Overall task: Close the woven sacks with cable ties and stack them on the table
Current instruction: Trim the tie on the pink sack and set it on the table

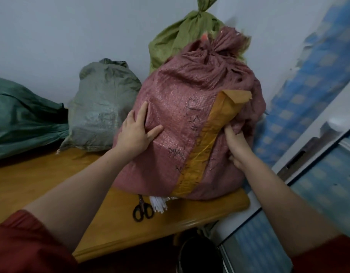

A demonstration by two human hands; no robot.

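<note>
Red sleeves (22, 243) frame the bottom corners of the head view, with both bare forearms reaching up to the load.

Left hand (135, 133): flat against the left face of the red sack (182, 115), fingers straight and spread, holding nothing.

Right hand (237, 146): on the sack's right flank, fingers curled into a fold of the weave and gripping it, just beside the yellow tape strip (201, 146) that runs down the front.

Red sack stands upright between the hands near the table's (42, 174) right edge, its base close to the near edge. Its neck is bunched at the top. That area is blurred, so the fastening cannot be made out.

Scissors (143, 208) and a bundle of white cable ties (158, 204) lie at the near edge, the ties partly under the sack's base.

Behind it, toward the far right corner, is an olive sack (182, 36) with a knotted neck. A grey-green sack (105, 107) sits along the far edge and a teal sack (22, 119) at the left edge.

Dark bucket (197, 253), possibly, sits below the table.
</note>
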